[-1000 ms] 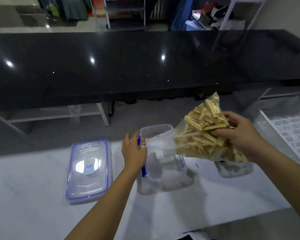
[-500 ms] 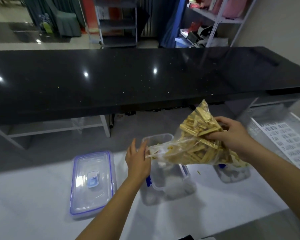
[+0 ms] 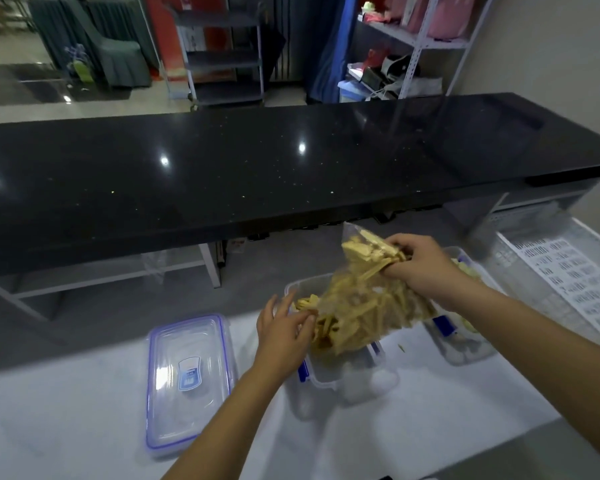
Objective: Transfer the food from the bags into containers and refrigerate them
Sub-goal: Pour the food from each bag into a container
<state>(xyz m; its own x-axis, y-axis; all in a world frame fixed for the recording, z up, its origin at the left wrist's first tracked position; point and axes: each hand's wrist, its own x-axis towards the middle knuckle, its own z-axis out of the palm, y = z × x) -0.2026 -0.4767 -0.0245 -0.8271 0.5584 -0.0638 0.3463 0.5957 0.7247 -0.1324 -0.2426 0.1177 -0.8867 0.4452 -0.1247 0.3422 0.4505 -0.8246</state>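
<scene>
Bag of food strips (image 3: 368, 306) hung tilted over the open container (image 3: 329, 375) on the tabletop (image 3: 84, 393), mouth down-left. Right hand (image 3: 416, 268) clenched the raised end; left hand (image 3: 284, 327), nearer the mouth, fingers pinching it. Long axis ran upper-right to lower-left.

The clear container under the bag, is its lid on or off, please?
Off: the container is open-topped beneath the bag; a lid lies flat beside it.

Right hand (image 3: 420, 268) tips a clear bag (image 3: 368, 306) (yellow sticks inside) over the open container (image 3: 329, 379), left hand (image 3: 284, 330) at its mouth.
</scene>
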